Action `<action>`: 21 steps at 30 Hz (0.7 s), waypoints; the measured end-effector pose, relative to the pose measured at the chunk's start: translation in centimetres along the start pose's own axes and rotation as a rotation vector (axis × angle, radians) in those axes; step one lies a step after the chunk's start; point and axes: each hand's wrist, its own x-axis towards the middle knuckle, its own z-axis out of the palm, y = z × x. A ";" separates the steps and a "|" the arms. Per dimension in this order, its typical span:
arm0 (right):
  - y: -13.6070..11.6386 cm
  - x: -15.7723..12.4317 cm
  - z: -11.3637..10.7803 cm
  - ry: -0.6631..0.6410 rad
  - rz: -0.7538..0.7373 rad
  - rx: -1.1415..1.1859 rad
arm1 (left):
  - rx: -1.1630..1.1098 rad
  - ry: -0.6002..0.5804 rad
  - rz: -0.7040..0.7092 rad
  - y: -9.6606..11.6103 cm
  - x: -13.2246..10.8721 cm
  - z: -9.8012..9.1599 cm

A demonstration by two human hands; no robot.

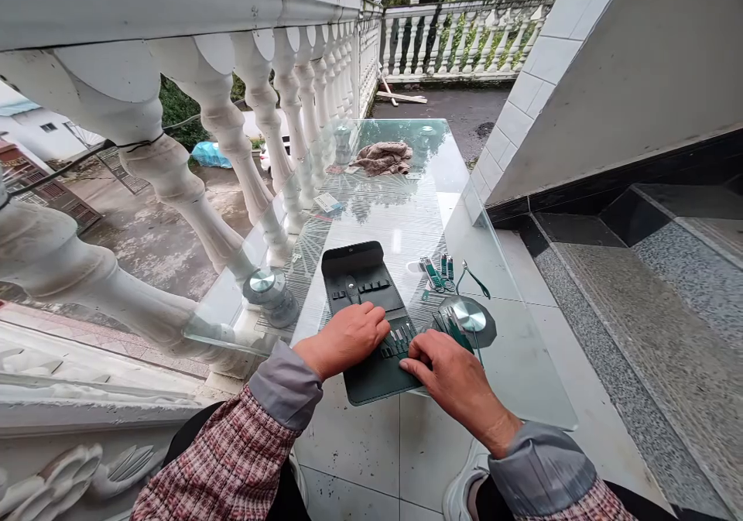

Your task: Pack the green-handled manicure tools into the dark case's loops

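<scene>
A dark manicure case lies unfolded on the glass table, with a row of slim metal tools in loops on its lower panel. My left hand rests over the middle of the case, its fingers bent down and gripping it near those loops. At the right edge of the case, my right hand is closed with thumb and forefinger together; what they pinch is hidden. Green-handled tools lie just beyond the right hand. Farther up are several nail clippers and a green-handled nipper.
The glass table stands between a white balustrade and stone stairs. A crumpled brown cloth and a small card lie toward its far end. Round metal table supports show at the corners.
</scene>
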 end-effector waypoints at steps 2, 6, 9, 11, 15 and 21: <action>0.1 -0.1 0.1 -0.001 -0.008 -0.003 | 0.004 0.002 -0.002 0.0 0.0 -0.1; 0.3 -0.2 -0.2 -0.036 -0.036 0.015 | 0.024 0.003 0.018 0.1 0.0 -0.1; 0.3 -0.2 -0.4 -0.048 -0.052 0.036 | 0.025 0.007 0.024 -0.1 -0.1 0.0; 0.2 -0.2 -0.3 -0.039 -0.045 0.037 | 0.020 0.011 0.009 -0.3 -0.3 0.1; 0.1 0.0 0.1 0.011 -0.008 0.014 | 0.002 0.010 -0.025 -0.5 -0.3 0.2; 0.0 0.1 0.5 0.013 0.009 -0.009 | -0.002 -0.016 -0.041 -0.5 0.0 0.0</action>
